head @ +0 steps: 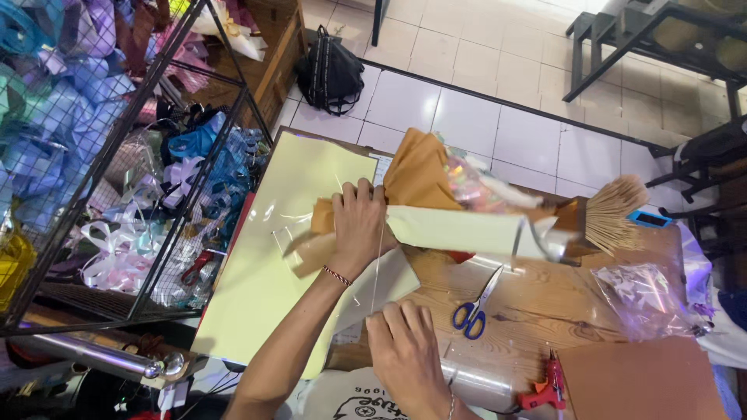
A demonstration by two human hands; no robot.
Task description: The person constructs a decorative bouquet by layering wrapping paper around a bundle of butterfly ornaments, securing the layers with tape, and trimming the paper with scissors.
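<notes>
1 head-worn view looks steeply down, close over the wooden table (545,303).

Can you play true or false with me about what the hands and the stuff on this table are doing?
1. The left hand presses down on the wrapped bouquet. True.
2. The scissors have red handles. False: the handles are blue.
3. The right hand holds the scissors. False: the scissors lie alone on the wooden table, and the right hand rests near the pale yellow paper sheet.
4. A red glue gun lies near the table's front edge. True.
5. A black bag sits on the tiled floor. True.
</notes>
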